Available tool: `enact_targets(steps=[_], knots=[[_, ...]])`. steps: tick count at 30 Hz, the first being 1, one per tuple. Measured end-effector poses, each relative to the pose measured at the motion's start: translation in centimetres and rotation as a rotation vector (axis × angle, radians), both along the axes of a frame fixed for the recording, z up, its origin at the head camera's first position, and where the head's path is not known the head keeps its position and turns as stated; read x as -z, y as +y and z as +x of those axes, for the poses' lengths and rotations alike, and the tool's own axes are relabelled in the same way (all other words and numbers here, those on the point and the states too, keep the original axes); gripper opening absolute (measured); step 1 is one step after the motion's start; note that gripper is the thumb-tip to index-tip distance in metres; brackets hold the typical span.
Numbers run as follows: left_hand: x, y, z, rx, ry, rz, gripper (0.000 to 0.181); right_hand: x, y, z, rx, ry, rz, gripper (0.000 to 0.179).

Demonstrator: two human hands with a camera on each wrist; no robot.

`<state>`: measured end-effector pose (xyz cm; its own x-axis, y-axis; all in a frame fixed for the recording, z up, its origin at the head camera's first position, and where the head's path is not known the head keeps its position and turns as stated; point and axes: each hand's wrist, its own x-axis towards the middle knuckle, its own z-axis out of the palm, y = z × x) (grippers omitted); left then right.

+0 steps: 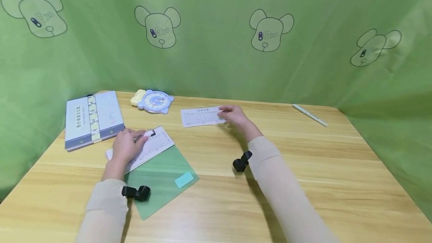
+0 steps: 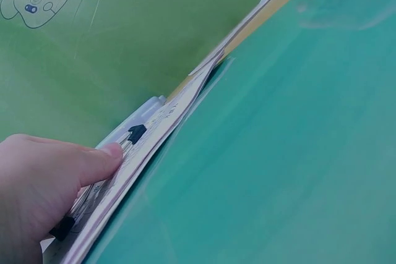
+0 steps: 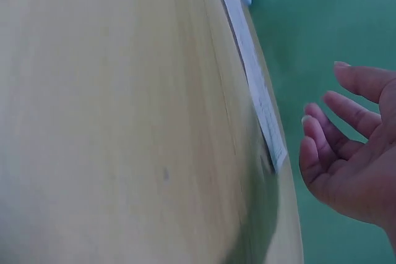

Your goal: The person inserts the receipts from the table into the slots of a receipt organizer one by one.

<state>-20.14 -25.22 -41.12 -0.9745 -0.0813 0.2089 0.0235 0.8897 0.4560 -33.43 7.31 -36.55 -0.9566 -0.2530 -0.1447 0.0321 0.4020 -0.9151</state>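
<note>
My left hand (image 1: 125, 146) pinches the metal clip (image 2: 137, 133) with black ends on a stack of printed forms (image 1: 158, 144). In the left wrist view its thumb lies along the clip; the other fingers are mostly hidden. The stack lies on a green translucent folder (image 1: 162, 183) with a light-blue label (image 1: 184, 179). A single printed slip (image 1: 199, 118) lies flat farther back on the table. Over its right end is my right hand (image 1: 235, 117), fingers loosely bent. In the right wrist view those fingers stand apart from the slip, holding nothing.
A thick blue-grey binder (image 1: 75, 115) with a patterned band lies at the left. Behind the forms sits a blue animal-shaped clock (image 1: 156, 101) beside a pale yellow block (image 1: 137, 96). A pale pen (image 1: 309, 115) lies at the back right. A green curtain (image 1: 216, 74) hangs behind the table.
</note>
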Motion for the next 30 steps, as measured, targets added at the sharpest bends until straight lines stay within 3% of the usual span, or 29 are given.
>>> enact_targets(steps=[6,14,22,25,30], knots=[[0.2,0.0,0.0,0.006,0.012,0.009,0.036,0.9,0.7,-1.3,0.062,0.006,0.079,0.046],[0.1,0.1,-0.2,0.018,-0.003,0.015,0.037,2.3,0.7,-2.2,0.12,0.007,0.08,0.057],[0.2,-0.2,-0.3,0.002,-0.015,0.022,0.037,3.5,-0.4,-1.9,0.1,0.161,0.466,0.048],[0.3,-0.3,-0.3,-0.004,-0.018,0.028,0.037,3.5,-0.5,-1.9,0.101,0.18,0.526,0.062],[0.2,-0.2,-0.3,-0.006,-0.019,0.031,0.037,3.3,-0.5,-1.7,0.077,0.165,0.57,0.069]])
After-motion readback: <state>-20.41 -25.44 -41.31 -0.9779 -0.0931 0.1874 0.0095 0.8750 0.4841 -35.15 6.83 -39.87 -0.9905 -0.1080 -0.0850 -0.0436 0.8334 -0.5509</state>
